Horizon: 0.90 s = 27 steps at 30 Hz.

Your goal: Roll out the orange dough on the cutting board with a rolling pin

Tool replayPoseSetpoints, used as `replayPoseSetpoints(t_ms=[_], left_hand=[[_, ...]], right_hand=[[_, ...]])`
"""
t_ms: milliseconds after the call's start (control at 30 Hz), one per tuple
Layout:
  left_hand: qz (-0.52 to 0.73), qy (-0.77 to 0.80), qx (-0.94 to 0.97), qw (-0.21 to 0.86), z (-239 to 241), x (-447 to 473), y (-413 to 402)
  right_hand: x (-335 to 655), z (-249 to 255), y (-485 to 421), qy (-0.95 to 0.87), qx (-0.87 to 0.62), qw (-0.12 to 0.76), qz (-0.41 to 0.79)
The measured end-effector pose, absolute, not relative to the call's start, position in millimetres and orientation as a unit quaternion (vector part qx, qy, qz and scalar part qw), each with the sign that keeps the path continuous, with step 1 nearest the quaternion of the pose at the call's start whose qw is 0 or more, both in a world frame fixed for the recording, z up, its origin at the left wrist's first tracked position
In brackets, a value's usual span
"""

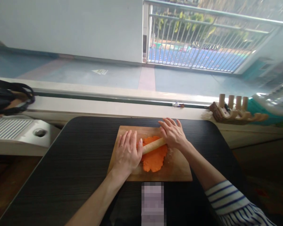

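Observation:
A wooden rolling pin (154, 146) lies aslant across a flattened sheet of orange dough (154, 161) with a ragged edge. Both are on a wooden board (179, 172). My left hand (128, 149) rests palm down over the pin's left end, its fingers stretched out flat. At the other end, my right hand (173, 133) lies over the pin with fingers extended and a little spread. The palms hide both ends of the pin. Smears of flour or residue show on the board right of the dough.
The board stands on a black table (85, 150). Behind is a windowsill (132, 110) with a wooden rack with pegs (235, 110) and a teal container (257, 106) at right. At left are a white slatted unit (16, 131) and a black bag (7, 95). A blurred patch covers the front edge.

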<state>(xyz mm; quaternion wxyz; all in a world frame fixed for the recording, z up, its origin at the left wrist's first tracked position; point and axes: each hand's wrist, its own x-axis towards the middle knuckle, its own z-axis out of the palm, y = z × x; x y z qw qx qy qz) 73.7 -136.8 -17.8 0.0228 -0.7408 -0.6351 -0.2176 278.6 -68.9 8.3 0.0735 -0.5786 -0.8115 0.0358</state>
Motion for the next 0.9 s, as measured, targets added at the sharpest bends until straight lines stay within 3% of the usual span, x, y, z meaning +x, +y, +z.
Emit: replayPoseSetpoints(t_ms=[333,633,900], left_hand=[[-0.239,-0.635,-0.734,0.039,-13,70,-129],[-0.228,-0.617,-0.752,0.025,-16,74,-142],[-0.252,-0.631,-0.734,0.005,-14,72,-133]], right_hand=[[264,14,-40,-0.809,-0.582,0.034,0.072],[283,4,-80,-0.795,-0.602,0.062,0.026],[265,10,-36,-0.813,-0.578,0.032,0.069]])
